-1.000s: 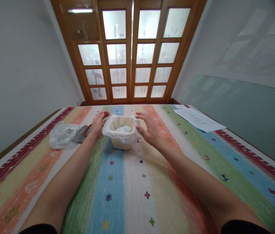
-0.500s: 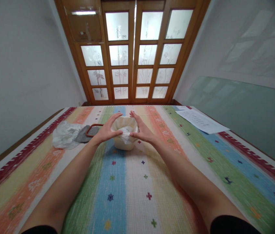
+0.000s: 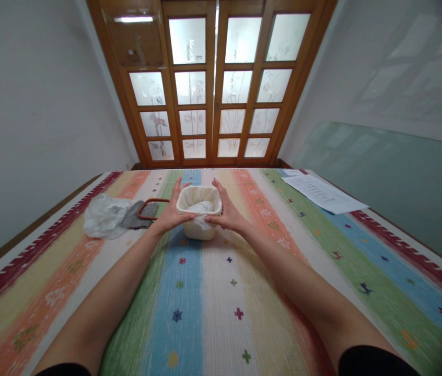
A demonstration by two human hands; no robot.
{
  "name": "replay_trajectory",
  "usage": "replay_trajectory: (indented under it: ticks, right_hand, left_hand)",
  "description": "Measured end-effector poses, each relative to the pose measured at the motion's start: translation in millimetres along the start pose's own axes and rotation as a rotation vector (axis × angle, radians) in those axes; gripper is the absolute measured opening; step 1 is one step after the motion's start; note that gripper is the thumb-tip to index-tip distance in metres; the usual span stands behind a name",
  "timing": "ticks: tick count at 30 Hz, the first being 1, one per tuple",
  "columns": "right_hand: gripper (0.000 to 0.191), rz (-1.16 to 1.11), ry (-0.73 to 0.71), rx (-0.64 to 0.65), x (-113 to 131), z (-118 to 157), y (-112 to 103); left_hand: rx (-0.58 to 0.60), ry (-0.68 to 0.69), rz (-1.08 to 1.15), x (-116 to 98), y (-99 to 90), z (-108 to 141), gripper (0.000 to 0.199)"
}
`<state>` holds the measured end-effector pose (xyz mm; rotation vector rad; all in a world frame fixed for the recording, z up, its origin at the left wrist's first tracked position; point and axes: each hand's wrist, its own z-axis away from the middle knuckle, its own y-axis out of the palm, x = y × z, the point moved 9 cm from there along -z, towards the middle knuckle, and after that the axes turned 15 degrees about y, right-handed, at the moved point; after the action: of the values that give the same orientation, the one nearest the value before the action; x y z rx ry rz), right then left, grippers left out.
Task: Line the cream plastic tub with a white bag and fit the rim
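Observation:
A small cream bin [image 3: 200, 231] stands upright on the striped cloth, lined with a thin white plastic bag [image 3: 202, 199] folded over its rim. My left hand [image 3: 172, 211] cups the left side of the bin, thumb pressed on the bag at the front rim and fingers pointing up along the side. On the right side, my right hand [image 3: 229, 211] grips in the same way, its thumb on the folded bag at the front. Left of the bin lies a reddish-brown rounded frame [image 3: 139, 209], partly over a grey cloth-like piece [image 3: 132, 216] and partly behind my left hand.
Crumpled white plastic [image 3: 103, 216] lies at the left, touching the grey piece. Printed paper sheets [image 3: 323, 194] rest near the table's right edge. The table is covered by a striped tablecloth [image 3: 221, 313]. Wooden glazed doors [image 3: 213, 89] stand beyond it.
Both hands have slid down from above the rim to the bin's outer sides. The bag's edge is now folded lower over the rim, and the rim shows more plainly.

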<state>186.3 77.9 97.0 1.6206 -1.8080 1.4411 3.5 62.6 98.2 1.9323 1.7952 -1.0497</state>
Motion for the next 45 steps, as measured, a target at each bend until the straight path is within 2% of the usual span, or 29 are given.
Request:
replay_trajectory:
  ticks: [3,6,12,18,26,33,41,45]
  right_hand:
    - [0.124,0.006,-0.025,-0.015,1,0,-3]
    - [0.126,-0.024,-0.014,0.0,-5,-1,-3]
    - [0.138,-0.139,0.068,0.039,-22,3,3]
    - [0.139,-0.194,0.105,0.034,-25,5,5]
    - [0.142,-0.175,0.117,0.028,-30,5,7]
    - [0.128,-0.16,0.054,0.013,-19,6,1]
    - [0.126,-0.118,0.063,0.053,-15,1,-6]
    - [0.111,-0.123,0.019,-0.002,-11,3,-10]
  left_hand:
    - [-0.03,-0.027,0.04,4,2.6,2,0.125]
    - [-0.068,-0.037,0.087,8,4.2,3,0.127]
    - [-0.036,-0.065,0.164,16,5.2,10,0.127]
    - [-0.046,-0.128,0.205,31,-0.7,18,0.13]
    - [-0.07,-0.111,0.229,39,13.4,22,0.123]
    - [-0.107,-0.029,0.193,32,11.1,20,0.132]
    - [-0.113,0.014,0.142,31,11.3,16,0.139]
    - [-0.084,0.016,0.124,29,13.5,15,0.139]
